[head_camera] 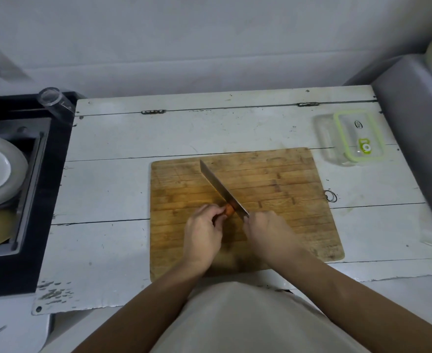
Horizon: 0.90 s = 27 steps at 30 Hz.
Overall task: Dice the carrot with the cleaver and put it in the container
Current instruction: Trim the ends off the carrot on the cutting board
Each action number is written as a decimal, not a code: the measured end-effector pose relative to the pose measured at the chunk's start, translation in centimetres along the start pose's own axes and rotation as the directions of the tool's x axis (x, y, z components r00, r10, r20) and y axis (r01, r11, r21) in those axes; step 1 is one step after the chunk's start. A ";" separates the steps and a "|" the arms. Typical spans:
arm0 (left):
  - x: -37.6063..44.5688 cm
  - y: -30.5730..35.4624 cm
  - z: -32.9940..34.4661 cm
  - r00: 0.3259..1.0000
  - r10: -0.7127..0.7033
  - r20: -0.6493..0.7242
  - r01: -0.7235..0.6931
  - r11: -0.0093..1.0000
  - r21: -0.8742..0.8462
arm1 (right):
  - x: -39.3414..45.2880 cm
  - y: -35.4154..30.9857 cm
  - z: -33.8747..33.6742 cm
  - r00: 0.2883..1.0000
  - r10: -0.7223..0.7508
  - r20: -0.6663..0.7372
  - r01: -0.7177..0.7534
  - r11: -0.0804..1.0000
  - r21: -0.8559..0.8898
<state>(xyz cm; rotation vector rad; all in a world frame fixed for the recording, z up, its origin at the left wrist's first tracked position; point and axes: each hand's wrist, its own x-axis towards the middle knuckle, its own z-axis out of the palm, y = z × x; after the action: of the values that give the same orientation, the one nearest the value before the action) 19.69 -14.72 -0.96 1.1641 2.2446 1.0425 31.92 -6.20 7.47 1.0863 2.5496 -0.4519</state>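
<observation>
On a worn bamboo cutting board [273,189], the left hand [203,231] pinches a small orange carrot piece [229,209] while the right hand [269,233] grips the steel cleaver [222,191] across it. Dicing appears underway; afterwards the pieces need carrying to the clear green-rimmed plastic container [349,138], well apart at the table's right.

White table [113,189]: board [286,179], container [349,138].

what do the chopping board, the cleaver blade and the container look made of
Chopping board: wood, likely bamboo, with tan strips, scored and matt.
Cleaver blade: metal, probably steel; grey with dull sheen.
Container: clear, plastic or glass, can't tell; its green-rimmed lid looks plastic.
</observation>
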 end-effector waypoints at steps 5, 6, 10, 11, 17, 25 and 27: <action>0.1 0.5 -0.2 0.999 0.021 0.037 -0.022 0.999 0.037 | 1.2 0.5 0.6 0.996 0.027 -0.091 -0.019 0.996 0.085; 0.0 0.5 -0.2 0.999 0.017 0.040 -0.019 0.999 0.050 | 0.8 0.7 0.6 0.995 0.041 -0.086 -0.032 0.995 0.096; -0.1 1.0 -0.8 0.996 -0.022 0.088 0.011 0.992 0.122 | -0.2 2.0 1.5 0.980 0.197 0.004 -0.190 0.939 0.288; -0.1 1.0 -1.0 0.993 -0.044 0.110 0.030 0.991 0.132 | -0.3 2.5 1.8 0.976 0.217 -0.009 -0.203 0.930 0.307; 0.6 0.9 -3.0 0.943 -0.278 0.185 0.258 0.958 0.124 | -1.1 5.8 0.3 0.961 0.255 -0.106 -0.184 0.876 0.445; 2.0 2.6 -3.0 0.979 -0.103 0.178 0.060 0.970 0.234 | -1.6 8.5 -1.8 0.878 0.466 0.108 -0.287 0.331 0.899; 3.3 3.3 -2.3 0.973 0.043 0.225 -0.110 0.950 0.293 | -1.7 9.3 -2.0 0.831 0.547 0.106 -0.277 0.241 0.930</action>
<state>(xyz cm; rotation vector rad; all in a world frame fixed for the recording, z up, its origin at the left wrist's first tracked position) 18.08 -11.80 3.00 1.4265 2.2503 0.5718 39.52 -0.40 8.50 2.2467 1.8373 -1.8499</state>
